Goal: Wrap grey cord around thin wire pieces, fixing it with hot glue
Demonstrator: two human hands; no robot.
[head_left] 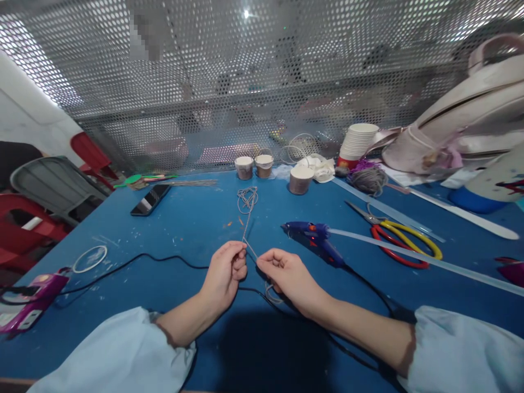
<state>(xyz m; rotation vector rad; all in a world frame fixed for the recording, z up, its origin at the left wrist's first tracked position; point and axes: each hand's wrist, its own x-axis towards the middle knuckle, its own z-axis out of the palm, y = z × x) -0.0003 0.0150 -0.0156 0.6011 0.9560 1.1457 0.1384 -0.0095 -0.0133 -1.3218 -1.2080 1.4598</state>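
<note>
Grey yarn [247, 218] runs from a loose tangle on the table down to both of my hands. My left hand [226, 273] is closed, pinching the yarn between thumb and forefinger. Just to its right, my right hand [289, 275] pinches the same yarn, with a short stretch pulled between the two. A loop of grey yarn hangs below my right hand onto the table. Right of my hands lies a blue hot glue gun [313, 234] with a long clear glue stick in its back. Scissors [393, 234] with red and yellow handles rest farther right.
Three wrapped paper cups [300, 180] stand at the back, near a stack of white cups [358, 143] and a ball of grey yarn [368, 179]. A phone [150, 200] and a purple power strip [35, 303] lie left. Black cable crosses the blue table [196, 229]. Perforated metal mesh [204, 98] borders the back.
</note>
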